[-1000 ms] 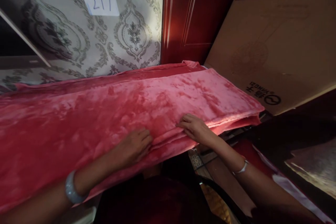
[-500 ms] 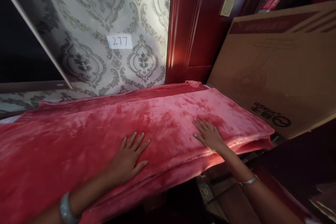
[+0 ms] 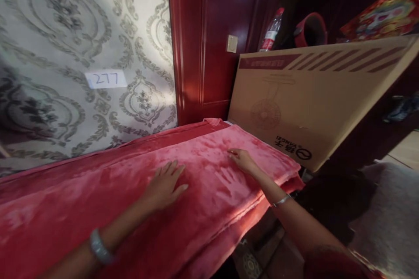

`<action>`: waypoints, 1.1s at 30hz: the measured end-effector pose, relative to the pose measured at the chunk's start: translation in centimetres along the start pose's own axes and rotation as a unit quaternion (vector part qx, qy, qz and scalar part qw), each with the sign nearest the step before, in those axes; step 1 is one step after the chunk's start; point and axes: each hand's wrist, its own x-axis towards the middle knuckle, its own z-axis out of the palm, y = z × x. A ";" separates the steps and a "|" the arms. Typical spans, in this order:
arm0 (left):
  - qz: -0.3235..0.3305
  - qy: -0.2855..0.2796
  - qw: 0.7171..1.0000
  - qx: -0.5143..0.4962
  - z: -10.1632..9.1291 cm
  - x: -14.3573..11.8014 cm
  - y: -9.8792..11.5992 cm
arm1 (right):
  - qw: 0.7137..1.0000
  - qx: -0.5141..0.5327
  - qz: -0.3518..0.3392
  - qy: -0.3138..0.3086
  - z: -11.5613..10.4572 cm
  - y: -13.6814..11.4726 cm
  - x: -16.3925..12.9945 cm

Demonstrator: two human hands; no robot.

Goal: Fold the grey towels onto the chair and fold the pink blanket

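Observation:
A folded pink-red plush blanket (image 3: pixel 98 192) lies stretched across a surface along the wall, several layers thick at its near edge. My left hand (image 3: pixel 163 185) rests flat on its top, fingers spread, near the middle. My right hand (image 3: pixel 242 160) lies palm down on the blanket further right, close to its right end, fingers pointing left. A faint handprint shows in the pile just below my right hand. Both wrists wear bracelets. Neither hand grips anything.
A large flat cardboard box (image 3: pixel 314 96) leans at the blanket's right end. Behind are a dark red wooden door frame (image 3: pixel 203 39) and patterned wallpaper with a paper label "277" (image 3: pixel 105 79). A plastic bottle (image 3: pixel 271 31) stands behind the box. Floor lies lower right.
Both hands slid from the blanket's near edge up onto its top and flattened out. My right hand moved further back, leaving a handprint. The view swung to the right.

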 end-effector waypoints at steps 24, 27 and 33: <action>-0.022 0.111 0.991 0.075 8.9 5.5 -0.5 | 0.979 -0.061 0.193 0.018 -1.8 11.5 18.8; -0.013 0.125 0.989 0.077 9.3 5.4 -0.8 | 0.977 -0.057 0.208 -0.001 -1.9 11.9 19.6; -0.007 0.139 0.987 0.078 9.6 5.3 -0.9 | 0.976 -0.028 0.215 -0.029 -2.1 11.8 20.7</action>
